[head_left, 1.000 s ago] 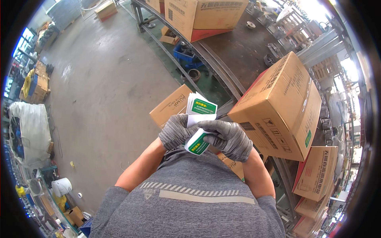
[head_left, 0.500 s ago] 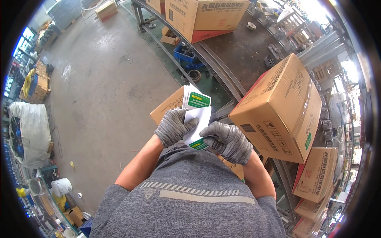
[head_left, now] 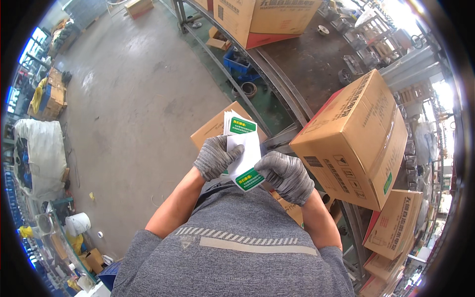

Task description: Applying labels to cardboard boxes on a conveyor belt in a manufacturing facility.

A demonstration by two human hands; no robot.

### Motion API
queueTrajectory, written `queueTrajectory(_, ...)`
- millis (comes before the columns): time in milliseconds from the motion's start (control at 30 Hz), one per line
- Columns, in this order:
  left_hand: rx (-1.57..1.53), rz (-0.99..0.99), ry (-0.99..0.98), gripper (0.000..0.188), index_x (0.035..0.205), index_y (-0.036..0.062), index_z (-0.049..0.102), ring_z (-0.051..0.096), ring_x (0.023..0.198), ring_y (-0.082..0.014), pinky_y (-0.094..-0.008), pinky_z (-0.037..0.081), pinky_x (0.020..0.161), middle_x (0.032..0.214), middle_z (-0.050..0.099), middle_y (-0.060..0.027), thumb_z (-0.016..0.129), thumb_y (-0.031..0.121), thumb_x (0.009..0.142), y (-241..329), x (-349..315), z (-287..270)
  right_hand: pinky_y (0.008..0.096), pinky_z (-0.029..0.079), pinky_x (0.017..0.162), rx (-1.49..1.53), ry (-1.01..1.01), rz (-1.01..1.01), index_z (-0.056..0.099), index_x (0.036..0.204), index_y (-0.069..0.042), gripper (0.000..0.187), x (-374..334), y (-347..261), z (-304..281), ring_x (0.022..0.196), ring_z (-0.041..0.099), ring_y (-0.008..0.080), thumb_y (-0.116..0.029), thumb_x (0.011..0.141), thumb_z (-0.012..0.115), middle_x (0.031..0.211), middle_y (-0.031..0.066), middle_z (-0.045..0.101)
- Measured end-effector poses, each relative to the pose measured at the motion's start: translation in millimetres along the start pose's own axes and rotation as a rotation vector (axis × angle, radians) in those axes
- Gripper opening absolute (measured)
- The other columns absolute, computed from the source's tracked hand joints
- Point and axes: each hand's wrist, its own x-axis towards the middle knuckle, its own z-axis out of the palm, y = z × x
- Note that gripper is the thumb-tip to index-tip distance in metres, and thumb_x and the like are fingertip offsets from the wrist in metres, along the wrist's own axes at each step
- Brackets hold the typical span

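Grey knitted gloves cover both of my hands. My left hand [head_left: 216, 157] is closed on a bundle of green-and-white printed labels [head_left: 243, 124], its thumb pressed on the plain white back of a bent-over piece. Below the thumb, the lower end of that white piece shows another green label [head_left: 249, 179]. My right hand [head_left: 287, 177] has its fingers curled, the thumb and forefinger pinched at the right edge of this lower label. The hidden fingertips leave its exact grip partly out of sight. Both hands are in front of my chest.
Just beyond my hands is a cardboard box [head_left: 217, 123]. A large carton [head_left: 346, 143] stands close on my right, with more stacked cartons [head_left: 391, 222] behind it. Another carton [head_left: 269, 20] sits on the dark metal bench [head_left: 309, 54]. Blue bins [head_left: 236, 62] are below the bench's edge.
The lower label is now turned further into view as the white piece has shifted slightly. My right hand has moved slightly relative to it. The surroundings shift slightly rightward in view.
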Motion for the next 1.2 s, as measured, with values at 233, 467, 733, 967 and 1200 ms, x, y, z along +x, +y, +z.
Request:
queueTrajectory(233, -0.064, -0.122, 0.085, 0.032, 0.107, -0.0027, 0.074, 0.072, 0.079, -0.0177, -0.0345, 0.057, 0.074, 0.089, 0.077, -0.0137, 0.074, 0.024, 0.091, -13, 3, -1, 0.0381, 0.053, 0.091, -0.303, 0.135, -0.105, 0.07, 0.1, -0.008, 0.019, 10, 4, 7, 0.103, 0.065, 0.0275, -0.006, 0.083, 0.076, 0.1, 0.0044, 0.067)
queueTrajectory(467, 0.007, -0.286, 0.165, 0.031, 0.111, -0.0028, 0.073, 0.073, 0.08, -0.0213, -0.036, 0.057, 0.074, 0.09, 0.077, -0.0165, 0.074, 0.02, 0.09, -92, 6, -11, 0.0345, 0.055, 0.085, 0.106, 0.265, -0.012, 0.067, 0.097, -0.008, 0.014, 30, 0, 23, 0.097, 0.064, 0.0207, 0.001, 0.087, 0.073, 0.098, 0.0077, 0.064)
queueTrajectory(733, -0.407, -0.568, 0.129, 0.045, 0.115, -0.0032, 0.07, 0.071, 0.091, -0.0175, -0.0334, 0.057, 0.082, 0.102, 0.075, -0.0114, 0.074, 0.032, 0.087, -184, -60, -51, 0.0319, 0.054, 0.084, 0.023, 0.032, 0.549, 0.06, 0.109, -0.006, 0.016, 34, 250, 72, 0.094, 0.063, 0.0167, -0.001, 0.094, 0.066, 0.101, 0.0095, 0.06)
queueTrajectory(967, -0.222, -0.849, 0.175, 0.042, 0.111, -0.0017, 0.072, 0.07, 0.081, -0.015, -0.0318, 0.057, 0.072, 0.09, 0.075, -0.0079, 0.076, 0.034, 0.089, -261, -87, -30, 0.0446, 0.051, 0.088, -0.04, -0.318, 0.44, 0.06, 0.108, -0.004, 0.019, 10, 478, 233, 0.1, 0.061, 0.0402, 0.002, 0.09, 0.063, 0.107, 0.0196, 0.063)
queueTrajectory(1200, -0.242, -0.994, 0.086, 0.04, 0.11, -0.0011, 0.072, 0.069, 0.082, -0.0134, -0.0322, 0.056, 0.075, 0.089, 0.075, -0.0072, 0.077, 0.032, 0.09, -295, -77, -21, 0.0386, 0.053, 0.084, -0.066, -0.283, 0.395, 0.063, 0.108, -0.005, 0.023, 3, 552, 328, 0.091, 0.064, 0.03, 0.009, 0.09, 0.062, 0.101, 0.0146, 0.066)
